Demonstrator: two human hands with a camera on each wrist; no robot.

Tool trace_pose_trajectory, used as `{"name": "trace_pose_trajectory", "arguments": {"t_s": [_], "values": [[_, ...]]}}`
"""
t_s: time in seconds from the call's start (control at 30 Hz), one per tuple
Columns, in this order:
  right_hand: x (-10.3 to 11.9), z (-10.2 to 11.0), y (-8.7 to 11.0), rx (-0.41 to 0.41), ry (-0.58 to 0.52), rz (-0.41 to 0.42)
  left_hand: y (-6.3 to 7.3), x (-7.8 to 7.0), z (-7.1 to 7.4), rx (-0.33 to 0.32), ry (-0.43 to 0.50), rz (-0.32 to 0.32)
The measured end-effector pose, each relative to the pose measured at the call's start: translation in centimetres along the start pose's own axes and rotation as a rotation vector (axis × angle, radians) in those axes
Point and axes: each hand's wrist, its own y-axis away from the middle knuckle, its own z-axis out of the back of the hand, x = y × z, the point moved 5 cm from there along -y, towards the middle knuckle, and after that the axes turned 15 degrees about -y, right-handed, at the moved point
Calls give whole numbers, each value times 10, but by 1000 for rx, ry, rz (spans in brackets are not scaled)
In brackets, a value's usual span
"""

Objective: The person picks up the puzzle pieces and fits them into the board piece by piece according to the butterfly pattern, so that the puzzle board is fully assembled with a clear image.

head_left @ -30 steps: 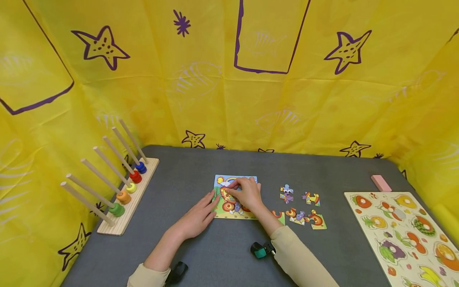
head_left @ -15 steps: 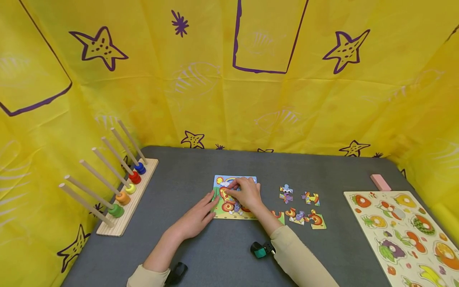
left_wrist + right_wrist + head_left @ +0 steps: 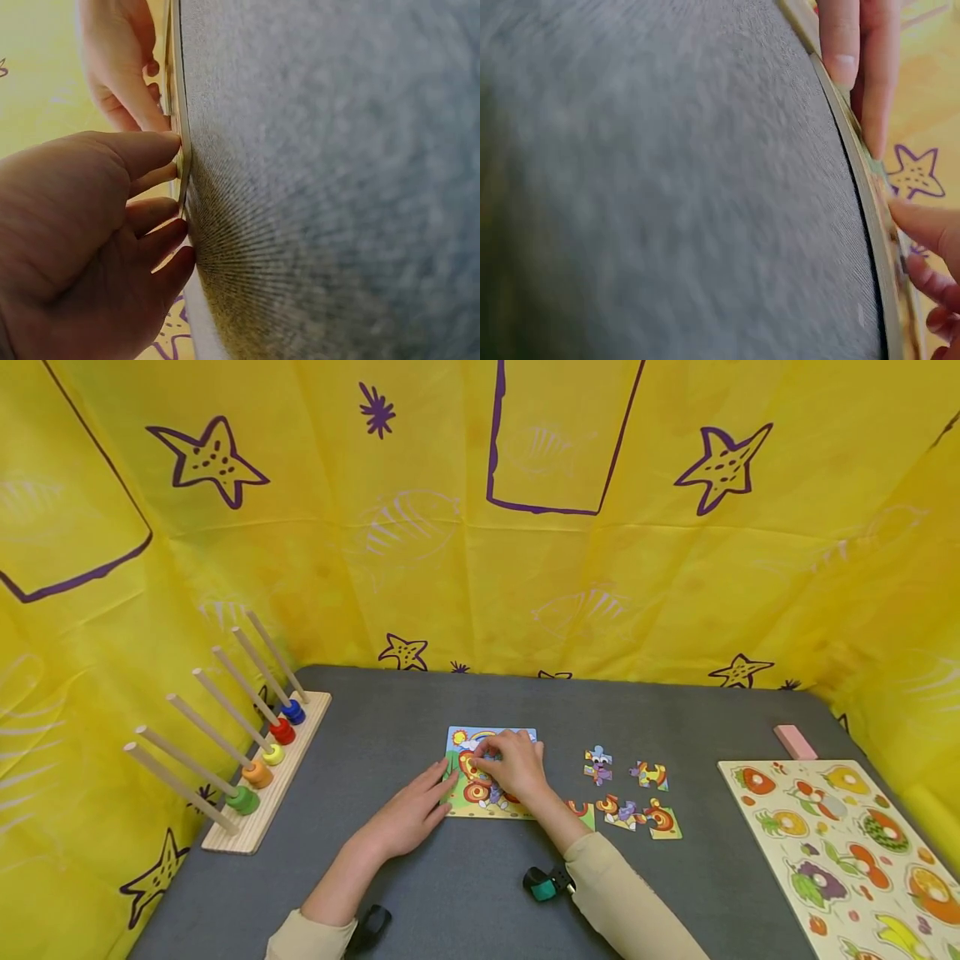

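A small picture puzzle board (image 3: pixel 495 814) with a sun, rainbow and orange-red rounded shapes lies on the dark grey table. My left hand (image 3: pixel 408 814) rests at its left side with the fingers extended, the tips on the edge. Over the picture, my right hand (image 3: pixel 519 764) pinches a red-orange puzzle piece (image 3: pixel 468 767) between thumb and forefinger, down at the board's surface. The hand hides the right part of the picture. In the right wrist view the thumb (image 3: pixel 911 217) touches the board's face, and the left fingers (image 3: pixel 840 56) lie farther along it.
Several loose puzzle pieces (image 3: pixel 598 766) lie right of the board, some beside the right forearm. A wooden peg stand (image 3: pixel 255 827) with coloured rings stands left. At right are a fruit board (image 3: pixel 802 835) and a pink block (image 3: pixel 797 742). Yellow cloth (image 3: pixel 450 568) surrounds the table.
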Motion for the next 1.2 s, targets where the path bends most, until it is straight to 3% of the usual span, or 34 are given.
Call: {"name": "trace_pose_trajectory", "arguments": {"t_s": [0.13,0.23,0.4,0.6,0.87,1.2], "values": [[0,1,3,77,4,8,-3,-2,2,5,-28,18],[-1,1,4,119,1,7,-7,-3,5,-13,-42,-15],[0,-1,5,106,10,20,-13,-7,5,-6,-37,-95],[1,7,11,78,-44,49,-15,-9,4,48,-42,-55],[-18,48,25,-21,-203,36,-17,-14,5,49,-116,-41],[-70,107,51,-95,-86,-77,-18,-15,2,20,-155,-59]]}}
